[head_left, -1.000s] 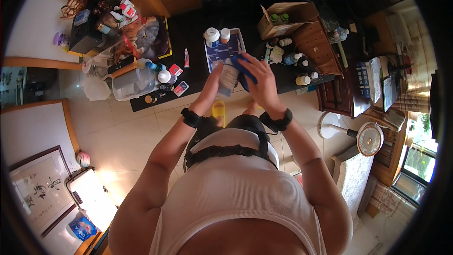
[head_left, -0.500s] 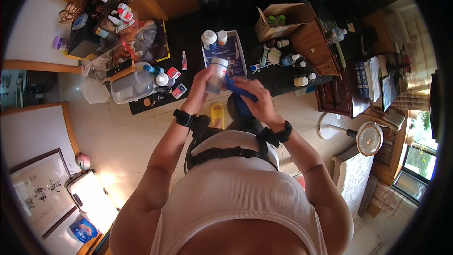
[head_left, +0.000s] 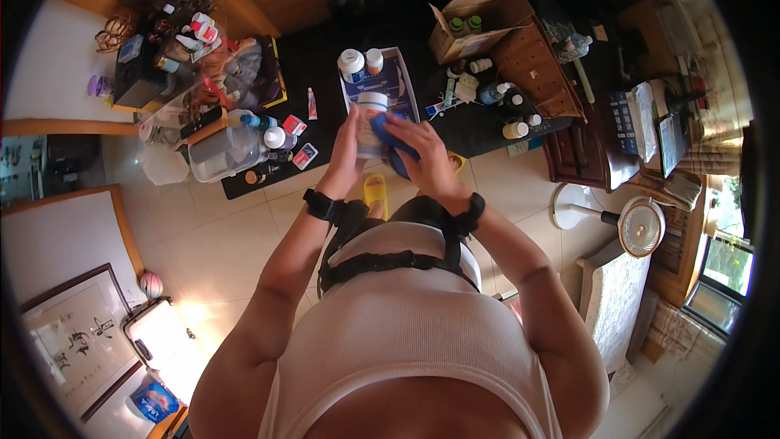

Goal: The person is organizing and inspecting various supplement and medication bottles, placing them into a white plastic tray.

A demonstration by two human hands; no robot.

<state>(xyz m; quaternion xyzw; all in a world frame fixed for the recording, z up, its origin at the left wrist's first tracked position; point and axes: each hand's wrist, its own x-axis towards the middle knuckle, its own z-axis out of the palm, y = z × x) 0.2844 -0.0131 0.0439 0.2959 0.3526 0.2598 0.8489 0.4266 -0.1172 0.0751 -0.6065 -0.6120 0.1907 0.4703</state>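
A pale plastic bottle (head_left: 370,132) with a white lid stands upright between my hands, just in front of the dark table's edge. My left hand (head_left: 346,150) is closed around its left side. A blue cloth (head_left: 396,143) is bunched in my right hand (head_left: 431,164), pressed against the bottle's right side. The cloth and fingers hide part of the bottle's label. Beyond them, a shallow white-edged box (head_left: 412,93) with a blue inside lies on the table. A larger white bottle (head_left: 352,65) and a small orange-and-white bottle (head_left: 374,61) stand at its far left.
A clear plastic tub (head_left: 223,154) and several bottles sit on the left of the table. A small tube (head_left: 312,103) lies nearer the box. At right are an open cardboard box (head_left: 479,36), several small bottles and a brown perforated board (head_left: 536,73). A fan (head_left: 640,226) stands farther right.
The bottle has gone from tilted to more upright. My right hand has brought the cloth left, onto the bottle's side. The whole view has shifted slightly.
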